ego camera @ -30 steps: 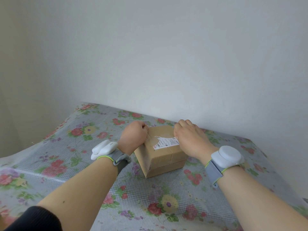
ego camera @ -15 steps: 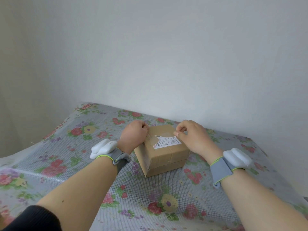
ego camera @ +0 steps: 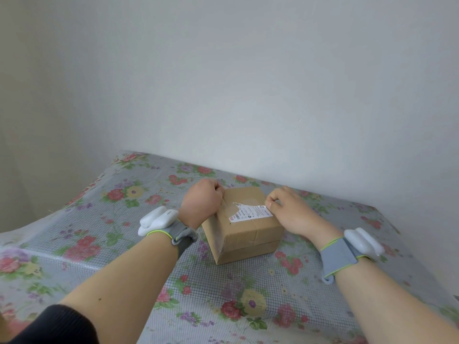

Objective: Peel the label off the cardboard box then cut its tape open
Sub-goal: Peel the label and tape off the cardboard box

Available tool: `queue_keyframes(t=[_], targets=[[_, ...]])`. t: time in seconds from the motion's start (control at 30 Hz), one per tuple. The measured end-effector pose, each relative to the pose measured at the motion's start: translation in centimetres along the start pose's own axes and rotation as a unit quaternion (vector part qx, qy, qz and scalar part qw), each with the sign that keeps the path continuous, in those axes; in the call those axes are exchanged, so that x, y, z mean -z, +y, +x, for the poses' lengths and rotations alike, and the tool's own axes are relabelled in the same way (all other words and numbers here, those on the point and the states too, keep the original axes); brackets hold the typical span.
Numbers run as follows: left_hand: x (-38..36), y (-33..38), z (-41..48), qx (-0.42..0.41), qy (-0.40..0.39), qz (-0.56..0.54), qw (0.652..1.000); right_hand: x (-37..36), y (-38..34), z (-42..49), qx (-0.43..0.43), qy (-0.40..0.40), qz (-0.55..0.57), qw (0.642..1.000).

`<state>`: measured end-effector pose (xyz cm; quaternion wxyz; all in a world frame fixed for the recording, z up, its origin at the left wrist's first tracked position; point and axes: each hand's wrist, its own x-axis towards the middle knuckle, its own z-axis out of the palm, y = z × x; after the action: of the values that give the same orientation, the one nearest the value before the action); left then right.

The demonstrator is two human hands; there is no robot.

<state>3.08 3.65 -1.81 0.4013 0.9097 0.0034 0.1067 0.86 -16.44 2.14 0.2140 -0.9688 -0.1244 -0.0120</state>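
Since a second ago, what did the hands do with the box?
The right hand rolled from lying over the label to pinching its right end between thumb and finger. The left hand still holds the box by its left edge; box and label have not moved.

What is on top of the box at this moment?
A white label, ragged at its left end, whose right edge the right hand pinches. The left hand holds the left top edge of the box. The fingers cover the label's right corner.
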Motion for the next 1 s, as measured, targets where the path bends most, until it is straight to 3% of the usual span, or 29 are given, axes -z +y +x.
queue_keyframes(t=[0.17, 0.33, 0.47, 0.57, 0.63, 0.73, 0.83, 1.0], targets=[[0.2, 0.0, 0.1, -0.003, -0.010, 0.000, 1.000, 0.2, 0.0, -0.3, 0.007, 0.073, 0.089, 0.993], [0.1, -0.2, 0.2, -0.001, -0.007, 0.005, 1.000, -0.3, -0.7, -0.3, 0.001, 0.094, 0.034, 0.995], [0.0, -0.1, 0.2, 0.001, -0.006, 0.002, 1.000, -0.5, -1.6, -0.2, 0.029, 0.091, -0.093, 0.991], [0.0, 0.0, 0.1, 0.002, -0.006, 0.004, 1.000, -1.1, -1.8, 0.0, 0.041, 0.102, -0.234, 0.966], [0.1, 0.0, 0.0, 0.002, -0.006, 0.004, 1.000, -1.6, -1.9, 0.0, 0.015, 0.111, -0.249, 0.962], [0.1, -0.1, -0.1, -0.003, 0.001, 0.005, 1.000, -1.7, -1.8, -0.4, -0.009, 0.118, -0.182, 0.976], [0.1, -0.1, -0.1, -0.005, 0.007, -0.003, 1.000, -0.5, -1.1, -0.9, -0.031, 0.056, -0.022, 0.998], [-0.1, 0.1, -0.2, -0.008, 0.005, 0.000, 1.000, 0.8, 1.3, -1.8, -0.039, 0.010, 0.164, 0.986]])
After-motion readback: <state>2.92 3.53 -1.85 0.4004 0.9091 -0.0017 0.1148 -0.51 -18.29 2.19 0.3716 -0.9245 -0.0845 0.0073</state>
